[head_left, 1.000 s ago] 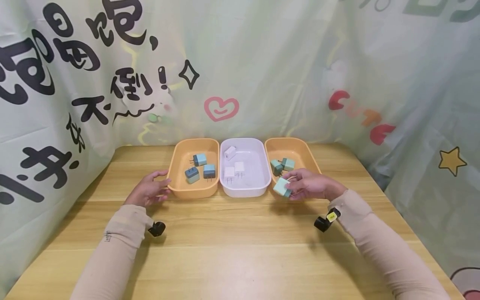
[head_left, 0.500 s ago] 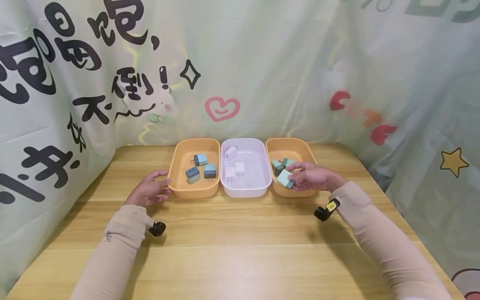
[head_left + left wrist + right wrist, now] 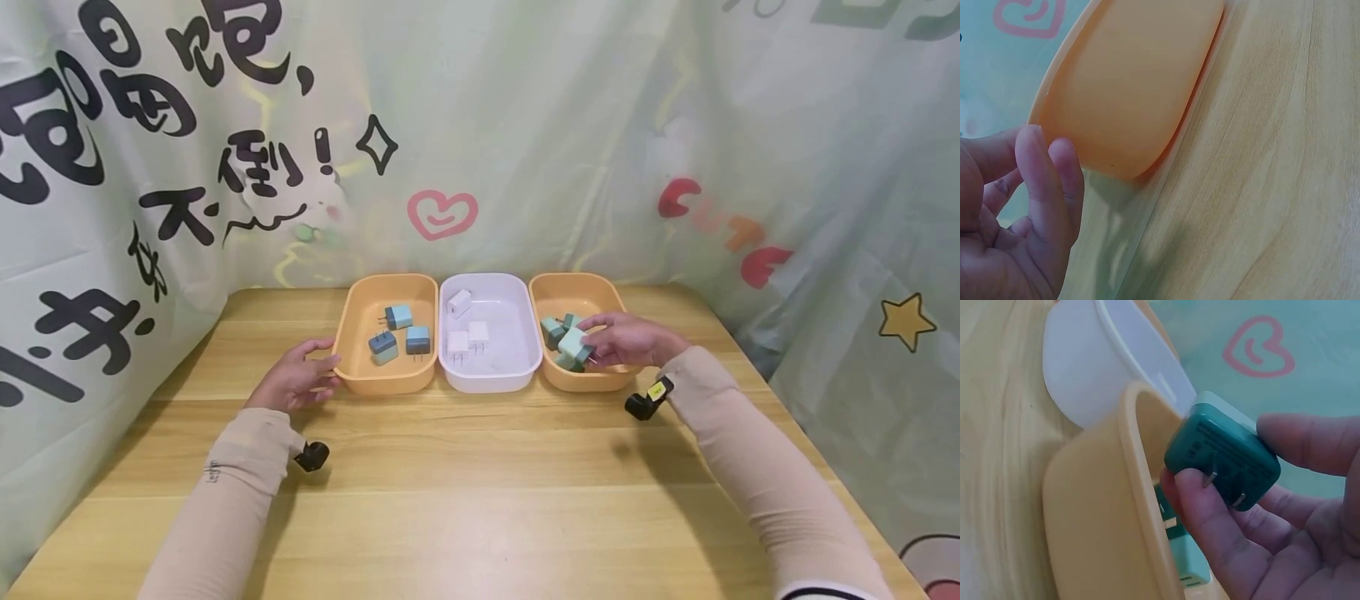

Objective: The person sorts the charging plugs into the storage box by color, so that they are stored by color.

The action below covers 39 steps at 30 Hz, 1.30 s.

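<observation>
My right hand [image 3: 626, 340] pinches a green charger plug [image 3: 574, 342] between thumb and fingers over the right orange bin [image 3: 592, 382]. In the right wrist view, the held charger [image 3: 1225, 453] shows its dark green face and two metal prongs, tilted toward the camera. Below it, a green charger [image 3: 1188, 556] lies inside that bin, near the wall. More green chargers [image 3: 552, 332] sit there, partly hidden by the hand. My left hand [image 3: 298, 377] holds the rim at the near left side of the left orange bin [image 3: 386, 386], thumb and fingertip meeting at the edge [image 3: 1034, 119].
Between the orange bins stands a white bin [image 3: 491, 383] holding three white chargers [image 3: 477, 332]. Three blue chargers [image 3: 417, 340] lie in the left bin. All three bins stand side by side on the wooden table [image 3: 465, 500], before a printed curtain [image 3: 525, 167].
My right hand has moved away from me with the green charger, from the right bin's near edge to above its inside. The left hand keeps its place at the left bin.
</observation>
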Available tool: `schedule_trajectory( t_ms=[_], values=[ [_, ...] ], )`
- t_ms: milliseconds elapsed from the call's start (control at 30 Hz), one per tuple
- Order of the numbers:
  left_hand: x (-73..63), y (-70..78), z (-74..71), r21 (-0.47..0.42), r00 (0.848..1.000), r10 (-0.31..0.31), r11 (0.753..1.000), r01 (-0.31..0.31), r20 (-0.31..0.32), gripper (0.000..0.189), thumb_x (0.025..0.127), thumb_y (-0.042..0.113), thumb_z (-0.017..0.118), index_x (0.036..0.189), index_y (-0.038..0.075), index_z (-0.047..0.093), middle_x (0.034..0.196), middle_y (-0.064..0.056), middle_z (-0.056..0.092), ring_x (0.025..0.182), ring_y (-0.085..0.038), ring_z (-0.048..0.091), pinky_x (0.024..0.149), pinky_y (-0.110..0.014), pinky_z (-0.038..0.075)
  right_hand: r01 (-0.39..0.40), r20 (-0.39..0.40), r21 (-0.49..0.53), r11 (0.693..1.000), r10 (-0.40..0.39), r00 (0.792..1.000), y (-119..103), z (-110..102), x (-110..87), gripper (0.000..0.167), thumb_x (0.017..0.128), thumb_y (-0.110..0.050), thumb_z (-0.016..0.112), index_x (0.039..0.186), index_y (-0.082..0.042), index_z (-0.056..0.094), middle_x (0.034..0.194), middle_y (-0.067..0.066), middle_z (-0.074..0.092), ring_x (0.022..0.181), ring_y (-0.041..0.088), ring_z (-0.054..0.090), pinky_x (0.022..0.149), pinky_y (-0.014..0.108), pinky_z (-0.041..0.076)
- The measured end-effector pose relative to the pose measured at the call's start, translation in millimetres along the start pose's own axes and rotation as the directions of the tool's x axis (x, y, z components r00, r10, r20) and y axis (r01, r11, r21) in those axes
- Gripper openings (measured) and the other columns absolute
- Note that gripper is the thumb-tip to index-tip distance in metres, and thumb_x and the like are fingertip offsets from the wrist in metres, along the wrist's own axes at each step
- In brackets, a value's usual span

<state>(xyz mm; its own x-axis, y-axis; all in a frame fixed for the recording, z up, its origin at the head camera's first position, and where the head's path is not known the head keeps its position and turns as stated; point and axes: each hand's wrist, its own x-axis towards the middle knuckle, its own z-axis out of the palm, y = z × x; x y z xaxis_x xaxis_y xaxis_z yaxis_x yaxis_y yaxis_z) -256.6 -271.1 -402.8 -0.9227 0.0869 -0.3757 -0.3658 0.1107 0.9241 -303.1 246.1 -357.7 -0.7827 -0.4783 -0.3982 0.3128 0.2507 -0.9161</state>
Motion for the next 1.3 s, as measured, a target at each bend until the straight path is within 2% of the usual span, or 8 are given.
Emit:
schedule_trajectory(
  t_ms=[367, 667, 1033, 1300],
  values=[
    [0.0, -2.9, -0.9, 0.0, 1.0, 0.009, 1.0, -0.009, -0.001, 0.06, 0.1, 0.016, 0.054, 0.153, 0.011, 0.025, 0.101, -0.01, 0.058, 0.077, -0.015, 0.062, 0.058, -0.023, 0.056, -0.06, -0.028, -0.029, 0.998, 0.059, 0.998, 0, -16, 12.3, 0.046, 0.099, 0.001, 0.047, 0.139, 0.009, 0.027, 0.093, 0.01, 0.06, 0.079, 0.017, 0.063, 0.092, 0.043, 0.053],
    [-0.4, -0.3, 0.1, -0.002, 1.0, 0.003, 1.0, -0.003, -0.004, 0.06, 0.101, 0.014, 0.053, 0.153, 0.01, 0.024, 0.101, -0.01, 0.057, 0.074, -0.013, 0.062, 0.059, -0.023, 0.056, -0.065, -0.043, -0.061, 0.996, 0.063, 0.997, 1, -28, 17.7, 0.051, 0.098, 0.0, 0.048, 0.142, 0.011, 0.024, 0.091, 0.007, 0.065, 0.08, 0.016, 0.064, 0.088, 0.037, 0.055],
    [0.5, -3.7, 0.7, -0.007, 1.0, 0.003, 1.0, -0.003, -0.007, 0.06, 0.101, 0.015, 0.053, 0.153, 0.009, 0.024, 0.094, -0.007, 0.058, 0.074, -0.014, 0.061, 0.057, -0.022, 0.055, -0.086, -0.049, -0.048, 0.995, 0.083, 0.995, 2, -34, 18.3, 0.051, 0.1, 0.0, 0.046, 0.143, 0.01, 0.022, 0.094, 0.008, 0.063, 0.085, 0.02, 0.065, 0.094, 0.041, 0.052],
    [1.0, -3.2, -0.2, -0.006, 1.0, 0.012, 1.0, -0.012, -0.016, 0.06, 0.101, 0.016, 0.053, 0.153, 0.009, 0.023, 0.1, -0.011, 0.057, 0.074, -0.013, 0.061, 0.057, -0.022, 0.055, -0.081, -0.055, -0.046, 0.996, 0.078, 0.995, -1, -37, 15.1, 0.053, 0.099, -0.001, 0.048, 0.143, 0.01, 0.022, 0.096, 0.009, 0.06, 0.085, 0.019, 0.063, 0.095, 0.04, 0.051]
  ],
)
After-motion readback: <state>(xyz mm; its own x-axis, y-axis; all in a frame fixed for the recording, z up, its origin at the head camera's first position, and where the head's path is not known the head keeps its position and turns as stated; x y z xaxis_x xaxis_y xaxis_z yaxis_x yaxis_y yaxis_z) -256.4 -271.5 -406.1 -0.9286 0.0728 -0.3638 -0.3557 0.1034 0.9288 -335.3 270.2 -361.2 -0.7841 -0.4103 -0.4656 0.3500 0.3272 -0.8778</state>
